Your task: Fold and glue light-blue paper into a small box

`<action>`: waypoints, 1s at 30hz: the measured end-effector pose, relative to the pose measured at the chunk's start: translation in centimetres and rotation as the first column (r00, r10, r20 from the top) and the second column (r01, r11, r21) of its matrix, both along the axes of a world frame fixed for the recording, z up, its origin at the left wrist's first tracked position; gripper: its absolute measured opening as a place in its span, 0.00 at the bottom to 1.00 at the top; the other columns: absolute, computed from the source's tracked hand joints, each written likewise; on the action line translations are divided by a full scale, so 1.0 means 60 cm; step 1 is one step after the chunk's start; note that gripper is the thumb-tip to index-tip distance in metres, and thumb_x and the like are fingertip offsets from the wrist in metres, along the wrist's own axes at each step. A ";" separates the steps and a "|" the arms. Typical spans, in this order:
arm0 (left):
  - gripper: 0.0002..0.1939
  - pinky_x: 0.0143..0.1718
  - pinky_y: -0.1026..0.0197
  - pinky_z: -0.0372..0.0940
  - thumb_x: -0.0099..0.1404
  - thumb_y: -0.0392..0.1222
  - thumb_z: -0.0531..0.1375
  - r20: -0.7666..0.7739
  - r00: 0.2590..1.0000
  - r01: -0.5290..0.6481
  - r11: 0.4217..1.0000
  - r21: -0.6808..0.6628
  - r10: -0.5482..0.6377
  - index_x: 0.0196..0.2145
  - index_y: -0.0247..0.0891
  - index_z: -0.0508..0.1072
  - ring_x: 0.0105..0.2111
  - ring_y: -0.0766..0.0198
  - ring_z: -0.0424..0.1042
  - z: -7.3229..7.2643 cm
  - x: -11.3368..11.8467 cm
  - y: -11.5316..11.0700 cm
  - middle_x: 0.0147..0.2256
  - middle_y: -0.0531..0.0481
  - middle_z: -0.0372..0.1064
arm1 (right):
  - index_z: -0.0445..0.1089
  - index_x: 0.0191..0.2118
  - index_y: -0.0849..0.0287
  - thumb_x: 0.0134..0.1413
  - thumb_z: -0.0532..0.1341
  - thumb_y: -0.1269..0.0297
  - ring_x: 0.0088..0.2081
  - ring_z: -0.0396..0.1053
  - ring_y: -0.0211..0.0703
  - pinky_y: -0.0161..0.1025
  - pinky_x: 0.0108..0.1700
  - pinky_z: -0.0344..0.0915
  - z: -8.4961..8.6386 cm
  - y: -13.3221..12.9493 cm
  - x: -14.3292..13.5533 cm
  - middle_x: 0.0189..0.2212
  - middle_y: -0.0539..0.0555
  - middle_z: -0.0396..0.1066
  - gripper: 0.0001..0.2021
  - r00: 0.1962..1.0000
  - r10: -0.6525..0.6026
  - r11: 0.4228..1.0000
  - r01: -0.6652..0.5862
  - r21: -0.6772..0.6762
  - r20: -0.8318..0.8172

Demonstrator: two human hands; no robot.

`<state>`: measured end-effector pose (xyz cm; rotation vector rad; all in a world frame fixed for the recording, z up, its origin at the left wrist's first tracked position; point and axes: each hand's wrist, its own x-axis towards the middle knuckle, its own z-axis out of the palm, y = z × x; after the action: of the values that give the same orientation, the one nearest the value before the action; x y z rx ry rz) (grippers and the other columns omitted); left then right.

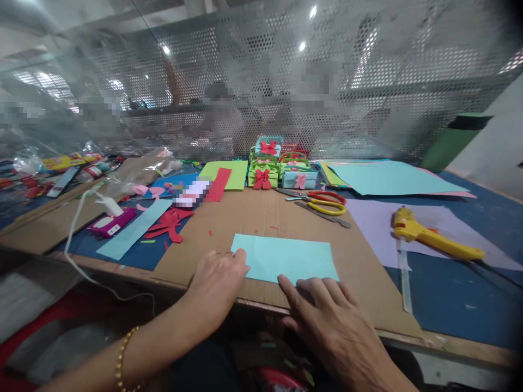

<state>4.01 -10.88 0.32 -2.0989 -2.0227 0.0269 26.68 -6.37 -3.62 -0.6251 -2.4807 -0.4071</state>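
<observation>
A light blue rectangle of paper (pixel 288 257) lies flat on a cardboard sheet (pixel 241 218) at the table's front edge. My left hand (pixel 218 280) is closed at the paper's left end, thumb and curled fingers on its edge. Along the near edge, my right hand (pixel 327 305) rests with its fingers stretched out and its fingertips touching the paper. Beyond the paper lie scissors with red and yellow handles (pixel 327 204). Small paper baskets with bows (pixel 261 174) stand grouped at the back of the cardboard.
A yellow glue gun (pixel 437 239) lies right on lilac paper (pixel 368 228). Stacked coloured sheets (pixel 400 177) sit behind it, near a green bottle (pixel 453 144). On the left are a purple power bank (pixel 112 222) with a white cable, a blue strip (pixel 134 228) and red scraps (pixel 169 223). Perforated mesh stands behind.
</observation>
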 end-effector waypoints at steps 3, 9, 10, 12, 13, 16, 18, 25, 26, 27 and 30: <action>0.09 0.26 0.60 0.51 0.71 0.37 0.53 0.152 0.988 0.045 0.992 -0.120 -0.026 0.35 0.37 0.71 0.27 0.58 0.72 0.013 -0.014 0.011 0.25 0.49 0.71 | 0.67 0.58 0.60 0.72 0.46 0.56 0.34 0.61 0.47 0.44 0.39 0.54 -0.003 0.000 0.000 0.35 0.55 0.70 0.21 1.000 -0.009 1.000 0.009 -0.009 -0.006; 0.21 0.24 0.61 0.46 0.61 0.57 0.59 0.432 0.885 0.009 0.921 -0.389 0.174 0.19 0.39 0.64 0.22 0.64 0.60 0.028 -0.037 0.055 0.20 0.54 0.60 | 0.67 0.58 0.60 0.72 0.48 0.56 0.35 0.61 0.48 0.45 0.39 0.55 -0.010 0.000 -0.001 0.36 0.56 0.69 0.20 1.000 -0.010 1.000 0.010 0.016 -0.003; 0.22 0.24 0.61 0.46 0.58 0.59 0.60 0.447 0.871 0.003 0.907 -0.421 0.204 0.19 0.39 0.64 0.21 0.65 0.58 0.029 -0.038 0.061 0.19 0.55 0.58 | 0.67 0.58 0.60 0.72 0.47 0.56 0.35 0.61 0.48 0.45 0.39 0.55 -0.011 0.000 0.000 0.36 0.56 0.69 0.20 1.000 -0.012 1.000 0.012 0.020 -0.001; 0.23 0.23 0.61 0.46 0.55 0.60 0.62 0.470 0.851 0.011 0.886 -0.463 0.235 0.18 0.40 0.62 0.21 0.65 0.57 0.030 -0.041 0.067 0.19 0.56 0.56 | 0.67 0.58 0.60 0.72 0.46 0.56 0.35 0.61 0.48 0.45 0.39 0.55 -0.011 0.000 0.001 0.35 0.56 0.69 0.21 1.000 -0.015 1.000 0.015 0.022 -0.002; 0.22 0.23 0.61 0.46 0.54 0.59 0.62 0.478 0.844 0.018 0.877 -0.480 0.244 0.18 0.40 0.62 0.21 0.65 0.57 0.031 -0.042 0.069 0.18 0.56 0.56 | 0.67 0.58 0.60 0.73 0.46 0.56 0.35 0.61 0.48 0.45 0.39 0.55 -0.010 0.000 0.001 0.35 0.56 0.69 0.21 1.000 -0.014 1.000 0.014 0.023 -0.005; 0.19 0.23 0.61 0.47 0.53 0.55 0.62 0.490 0.831 0.029 0.860 -0.510 0.263 0.18 0.40 0.61 0.21 0.65 0.57 0.036 -0.045 0.070 0.18 0.57 0.55 | 0.67 0.58 0.61 0.73 0.46 0.57 0.35 0.61 0.48 0.45 0.40 0.55 -0.006 0.001 0.002 0.36 0.56 0.70 0.21 1.000 0.004 1.000 -0.004 0.029 -0.007; 0.18 0.23 0.62 0.47 0.52 0.52 0.62 0.495 0.823 0.030 0.849 -0.527 0.278 0.18 0.40 0.61 0.21 0.66 0.57 0.040 -0.046 0.069 0.17 0.58 0.55 | 0.67 0.58 0.62 0.73 0.46 0.58 0.36 0.61 0.48 0.45 0.41 0.56 -0.004 0.002 0.002 0.36 0.56 0.70 0.21 1.000 0.017 0.999 -0.016 0.035 -0.010; 0.14 0.23 0.62 0.45 0.51 0.47 0.61 0.489 0.815 0.005 0.840 -0.543 0.311 0.19 0.40 0.61 0.20 0.67 0.54 0.049 -0.054 0.065 0.17 0.59 0.53 | 0.67 0.58 0.61 0.73 0.45 0.58 0.35 0.61 0.48 0.45 0.39 0.55 -0.003 -0.001 0.002 0.36 0.56 0.70 0.21 1.000 0.008 1.000 -0.008 0.021 -0.009; 0.14 0.23 0.62 0.45 0.51 0.47 0.62 0.485 0.815 -0.002 0.840 -0.542 0.316 0.19 0.40 0.61 0.20 0.67 0.54 0.048 -0.059 0.064 0.17 0.59 0.53 | 0.67 0.57 0.61 0.73 0.45 0.57 0.35 0.61 0.48 0.45 0.39 0.55 -0.002 -0.001 0.001 0.36 0.56 0.70 0.21 1.000 0.002 1.000 -0.001 0.019 -0.005; 0.15 0.23 0.62 0.45 0.51 0.47 0.62 0.482 0.816 -0.008 0.840 -0.543 0.320 0.18 0.40 0.60 0.20 0.67 0.54 0.047 -0.065 0.062 0.17 0.59 0.53 | 0.68 0.57 0.60 0.73 0.44 0.57 0.35 0.61 0.48 0.45 0.39 0.55 -0.001 -0.002 0.001 0.35 0.56 0.70 0.21 1.000 -0.005 1.000 0.005 0.016 -0.003; 0.15 0.23 0.62 0.45 0.51 0.48 0.62 0.471 0.818 -0.026 0.838 -0.545 0.332 0.18 0.40 0.61 0.21 0.67 0.55 0.043 -0.084 0.057 0.17 0.59 0.54 | 0.68 0.57 0.61 0.73 0.44 0.58 0.35 0.61 0.48 0.45 0.39 0.54 0.001 -0.002 -0.002 0.35 0.56 0.70 0.21 1.000 -0.014 1.000 0.014 0.018 -0.005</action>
<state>-1.04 -7.46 2.91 -2.4081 -2.8370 -0.0026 26.58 -6.49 -3.56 -0.6361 -2.4663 -0.4329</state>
